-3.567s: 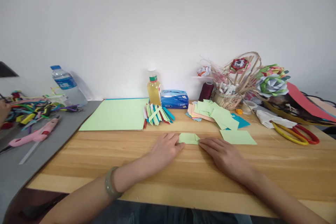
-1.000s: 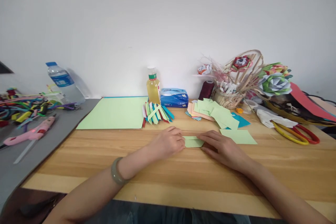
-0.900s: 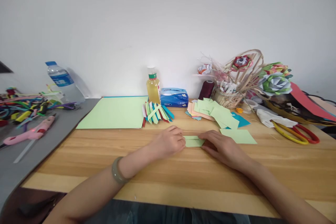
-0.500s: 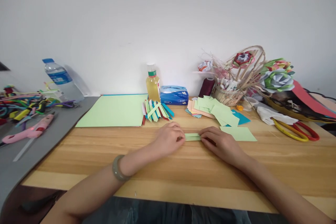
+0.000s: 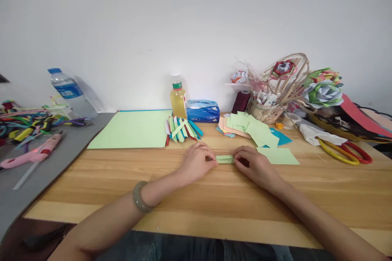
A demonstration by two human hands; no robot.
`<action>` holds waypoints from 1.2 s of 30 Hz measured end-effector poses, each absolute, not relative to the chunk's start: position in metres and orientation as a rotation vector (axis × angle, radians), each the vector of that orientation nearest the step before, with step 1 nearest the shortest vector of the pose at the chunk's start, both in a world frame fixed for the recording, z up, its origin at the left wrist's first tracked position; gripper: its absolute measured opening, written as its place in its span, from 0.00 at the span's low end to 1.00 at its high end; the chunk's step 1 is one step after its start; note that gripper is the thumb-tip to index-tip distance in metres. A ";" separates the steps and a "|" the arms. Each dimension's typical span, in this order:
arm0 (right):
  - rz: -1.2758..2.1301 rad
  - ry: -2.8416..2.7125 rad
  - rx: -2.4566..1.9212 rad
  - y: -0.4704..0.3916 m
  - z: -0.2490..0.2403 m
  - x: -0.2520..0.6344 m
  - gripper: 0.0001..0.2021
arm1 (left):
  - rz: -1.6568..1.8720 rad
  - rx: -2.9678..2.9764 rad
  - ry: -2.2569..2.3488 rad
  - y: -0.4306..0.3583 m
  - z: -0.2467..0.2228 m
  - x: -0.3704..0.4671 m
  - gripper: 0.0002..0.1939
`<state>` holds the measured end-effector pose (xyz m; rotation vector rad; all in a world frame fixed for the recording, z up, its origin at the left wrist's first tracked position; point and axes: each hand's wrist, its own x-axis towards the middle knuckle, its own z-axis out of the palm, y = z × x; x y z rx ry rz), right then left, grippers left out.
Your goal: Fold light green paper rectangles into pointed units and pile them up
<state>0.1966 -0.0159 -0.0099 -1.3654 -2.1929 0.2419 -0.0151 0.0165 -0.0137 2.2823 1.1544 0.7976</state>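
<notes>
Between my two hands lies a narrow folded strip of light green paper (image 5: 224, 159), with a crease along its length. My left hand (image 5: 198, 160) pinches its left end, thumb and fingers closed. At the other end my right hand (image 5: 250, 162) grips the paper with bent fingers, and both ends are covered by fingertips. Just right of that hand a flat green paper rectangle (image 5: 280, 156) rests on the wooden table (image 5: 196, 208). Behind the hands sits a pile of folded paper strips (image 5: 183, 129) in green, blue, red and white.
Green sheets (image 5: 131, 130) lie back left, near a juice bottle (image 5: 178, 100) and tissue pack (image 5: 203, 111). Loose green papers (image 5: 254, 127), a basket (image 5: 266, 110) and scissors (image 5: 339, 153) are right. A pink glue gun (image 5: 36, 153) and a water bottle (image 5: 72, 94) stand left.
My hands stay in nearly the same place on the green strip. The right fingers have bent and risen slightly, and the strip's crease edge sits a little differently.
</notes>
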 end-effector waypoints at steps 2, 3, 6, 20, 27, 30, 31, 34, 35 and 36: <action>0.254 -2.184 -1.360 -0.015 -0.010 0.196 0.08 | 0.815 2.240 1.179 0.016 -0.014 -0.012 0.04; 0.256 -2.184 -1.356 -0.015 -0.010 0.196 0.08 | 0.820 2.229 1.184 0.016 -0.015 -0.011 0.04; 0.243 -2.189 -1.343 -0.014 -0.011 0.196 0.08 | 0.820 2.223 1.216 0.015 -0.015 -0.008 0.07; 0.236 -2.148 -1.365 -0.012 -0.014 0.192 0.08 | 0.811 2.278 1.313 0.012 -0.016 -0.002 0.08; 0.187 -2.169 -1.419 -0.010 -0.018 0.191 0.08 | 0.773 2.310 1.344 0.011 -0.015 -0.001 0.09; 0.151 -2.205 -1.406 -0.009 -0.019 0.192 0.08 | 0.760 2.323 1.348 0.010 -0.014 -0.001 0.09; 0.137 -2.218 -1.402 -0.009 -0.019 0.193 0.07 | 0.754 2.330 1.349 0.010 -0.014 -0.001 0.09; 0.082 -2.262 -1.400 -0.009 -0.019 0.193 0.07 | 0.732 2.354 1.349 0.010 -0.014 -0.001 0.09; 0.061 -2.277 -1.406 -0.010 -0.019 0.193 0.07 | 0.726 2.360 1.352 0.010 -0.015 -0.002 0.08; 0.039 -2.289 -1.416 -0.010 -0.019 0.193 0.07 | 0.721 2.365 1.358 0.010 -0.016 -0.003 0.08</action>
